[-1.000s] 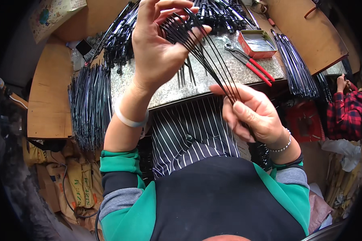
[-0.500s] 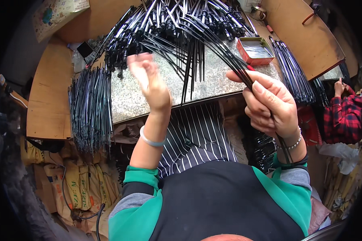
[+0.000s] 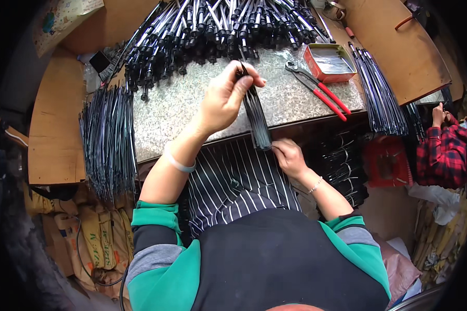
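Observation:
A bundle of thin black rods [image 3: 256,116] hangs at a slight tilt over the table's front edge. My left hand [image 3: 225,98] is closed around its upper end, the thumb pressed against the rods. At the lower end, my right hand [image 3: 290,157] has its thumb and fingers pinched together, touching the corner of the bundle. Pliers with red handles [image 3: 320,93] lie on the speckled tabletop [image 3: 176,111], right of the bundle. Beyond my left hand spreads a large heap of black and silver rods with black fittings [image 3: 207,31].
Long dark rods [image 3: 108,140] hang over the table's left edge, more rods [image 3: 377,93] over the right. A red tin [image 3: 329,65] holds thin pale pieces. Wooden panels [image 3: 54,124] flank the table. A red crate [image 3: 386,160] stands below. Another person's checked sleeve [image 3: 441,155] shows far right.
The rods passed from my raised right hand into my left hand. My right hand moved down and left to their lower end. Loose rods left the tabletop, and the pliers came into view.

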Action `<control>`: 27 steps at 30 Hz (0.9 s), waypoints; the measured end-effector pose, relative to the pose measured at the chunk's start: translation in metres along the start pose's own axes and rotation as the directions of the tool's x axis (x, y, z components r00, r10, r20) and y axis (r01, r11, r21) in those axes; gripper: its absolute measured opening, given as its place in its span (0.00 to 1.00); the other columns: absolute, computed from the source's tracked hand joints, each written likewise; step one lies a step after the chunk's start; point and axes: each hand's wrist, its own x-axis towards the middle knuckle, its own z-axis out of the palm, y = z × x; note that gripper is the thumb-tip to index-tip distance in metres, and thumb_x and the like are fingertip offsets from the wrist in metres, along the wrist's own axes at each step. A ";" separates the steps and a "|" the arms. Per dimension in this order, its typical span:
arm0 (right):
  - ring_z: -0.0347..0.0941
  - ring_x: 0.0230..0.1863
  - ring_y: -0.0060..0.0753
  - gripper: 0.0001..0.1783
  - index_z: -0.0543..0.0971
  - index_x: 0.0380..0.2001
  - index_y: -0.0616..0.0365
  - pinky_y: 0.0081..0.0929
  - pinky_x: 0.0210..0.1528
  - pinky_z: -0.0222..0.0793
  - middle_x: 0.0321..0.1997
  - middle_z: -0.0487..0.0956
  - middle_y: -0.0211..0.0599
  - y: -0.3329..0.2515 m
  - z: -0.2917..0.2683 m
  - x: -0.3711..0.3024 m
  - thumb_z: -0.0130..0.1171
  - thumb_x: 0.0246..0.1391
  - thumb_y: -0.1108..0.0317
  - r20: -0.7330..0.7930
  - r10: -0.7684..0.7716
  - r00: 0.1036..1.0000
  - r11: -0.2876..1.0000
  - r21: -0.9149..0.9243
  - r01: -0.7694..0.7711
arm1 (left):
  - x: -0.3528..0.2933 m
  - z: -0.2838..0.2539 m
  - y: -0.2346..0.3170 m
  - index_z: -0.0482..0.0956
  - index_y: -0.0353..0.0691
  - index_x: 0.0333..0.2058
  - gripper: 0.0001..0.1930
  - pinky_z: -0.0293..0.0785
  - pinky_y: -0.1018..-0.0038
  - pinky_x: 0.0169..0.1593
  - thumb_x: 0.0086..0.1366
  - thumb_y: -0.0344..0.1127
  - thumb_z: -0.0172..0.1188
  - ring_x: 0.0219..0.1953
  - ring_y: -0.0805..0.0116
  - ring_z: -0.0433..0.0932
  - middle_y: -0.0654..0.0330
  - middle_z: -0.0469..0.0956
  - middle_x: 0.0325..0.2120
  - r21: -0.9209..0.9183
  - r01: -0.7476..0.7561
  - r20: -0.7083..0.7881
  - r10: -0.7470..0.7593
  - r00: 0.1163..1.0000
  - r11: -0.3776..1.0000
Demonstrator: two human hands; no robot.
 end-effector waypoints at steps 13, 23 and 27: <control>0.73 0.27 0.28 0.12 0.78 0.35 0.59 0.20 0.28 0.67 0.31 0.75 0.36 -0.042 -0.043 0.130 0.63 0.45 0.69 0.129 -0.083 0.988 0.986 -0.132 0.100 | -0.030 -0.010 -0.002 0.80 0.42 0.39 0.15 0.70 0.78 0.34 0.50 0.23 0.63 0.29 0.72 0.74 0.60 0.73 0.27 0.407 -0.036 0.043 0.020 0.999 0.913; 0.74 0.35 0.37 0.09 0.80 0.33 0.47 0.31 0.37 0.70 0.34 0.76 0.31 -0.025 -0.016 0.156 0.61 0.46 0.61 0.333 -0.207 0.920 0.977 0.017 0.213 | -0.040 -0.008 -0.006 0.79 0.40 0.38 0.17 0.73 0.73 0.43 0.45 0.29 0.68 0.40 0.66 0.73 0.50 0.69 0.42 0.217 -0.232 -0.178 0.273 0.945 0.948; 0.74 0.35 0.39 0.17 0.76 0.42 0.52 0.32 0.36 0.70 0.33 0.76 0.36 -0.025 -0.017 0.153 0.60 0.45 0.64 0.331 -0.062 0.942 0.992 -0.082 0.094 | -0.031 -0.008 0.009 0.82 0.45 0.36 0.13 0.71 0.70 0.47 0.48 0.31 0.65 0.46 0.59 0.71 0.51 0.71 0.43 0.384 -0.442 0.216 0.387 0.896 0.810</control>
